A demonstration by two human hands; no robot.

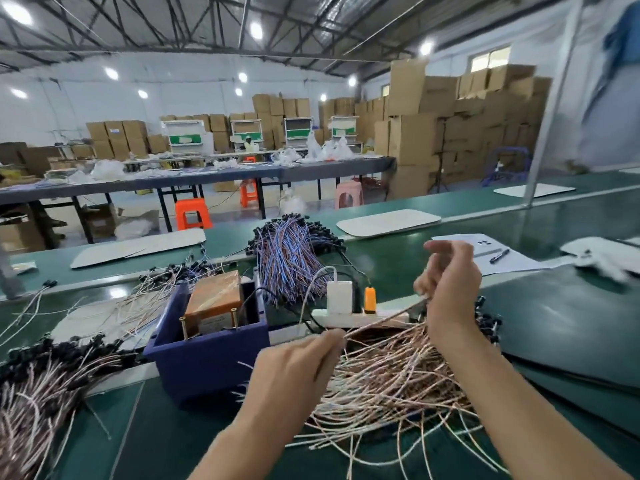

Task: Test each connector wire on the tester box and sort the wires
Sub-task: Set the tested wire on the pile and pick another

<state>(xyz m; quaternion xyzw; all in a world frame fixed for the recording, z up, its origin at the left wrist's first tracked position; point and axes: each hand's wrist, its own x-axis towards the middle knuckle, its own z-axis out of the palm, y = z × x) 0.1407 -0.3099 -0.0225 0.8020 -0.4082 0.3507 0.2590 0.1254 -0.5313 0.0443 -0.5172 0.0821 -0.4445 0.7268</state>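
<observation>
From the head view, you hold one connector wire [384, 318] stretched between your two hands, just above the loose pile of pinkish wires [388, 379] on the green bench [554, 327]. Your left hand [298, 368] pinches one end between thumb and fingertips. Your right hand [450, 292] is higher and blurred. Its lower fingers look closed on the other end, and the upper fingers curl loosely, holding nothing.

The wire looks thin, light and limp. I judge it will sag and whip about if you hold it by the middle, so take it close to each end. Which end carries the black connector I cannot tell here. Elsewhere, in the sorted heap on the left [52, 368], the connectors are small, hard black heads. They are the stiffest place to grip and the part to steer with.

The bare strands in the pile cross and tangle, so expect neighbours to drag along. Lift slowly and let them fall free.

The tester box [207, 358] sits just left of your left hand. It is a blue bin with a tape-wrapped block and two brass posts [182, 328] standing up. A power strip [360, 319] lies beyond the pile, and a bundle of blue and purple wires [287, 251] lies farther back.
</observation>
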